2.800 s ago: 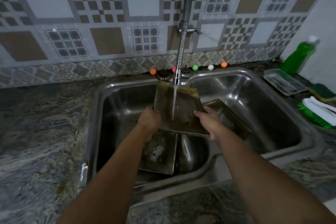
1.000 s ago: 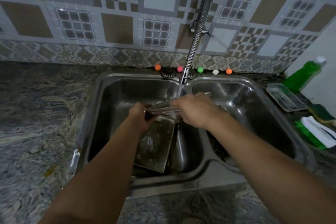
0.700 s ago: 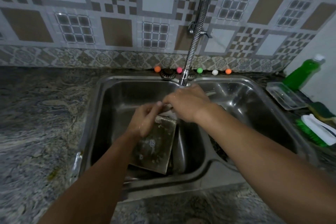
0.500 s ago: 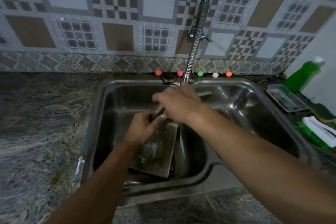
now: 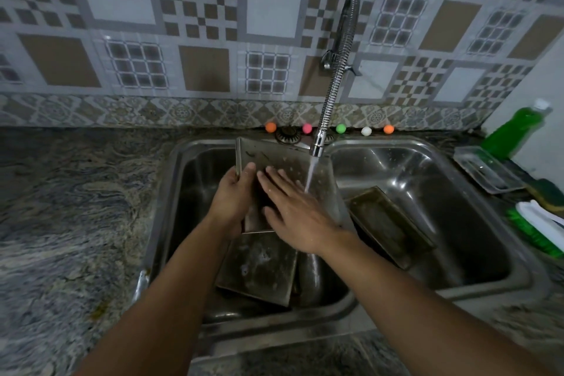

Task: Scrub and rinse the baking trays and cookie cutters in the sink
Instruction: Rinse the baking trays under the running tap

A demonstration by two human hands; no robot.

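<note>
At frame centre, the left hand [image 5: 233,195] grips the left edge of a tilted rectangular metal baking tray [image 5: 283,162] under the running chrome spring faucet [image 5: 331,94]; the right hand [image 5: 293,207] presses flat, fingers straight, on it above the steel double sink [image 5: 457,284].

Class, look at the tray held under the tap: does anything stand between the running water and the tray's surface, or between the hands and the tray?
Nothing visible blocks either. The water stream falls straight from the faucet onto the held tray. The left hand grips its left edge, and the right hand lies flat on its face, beside the stream.
</note>
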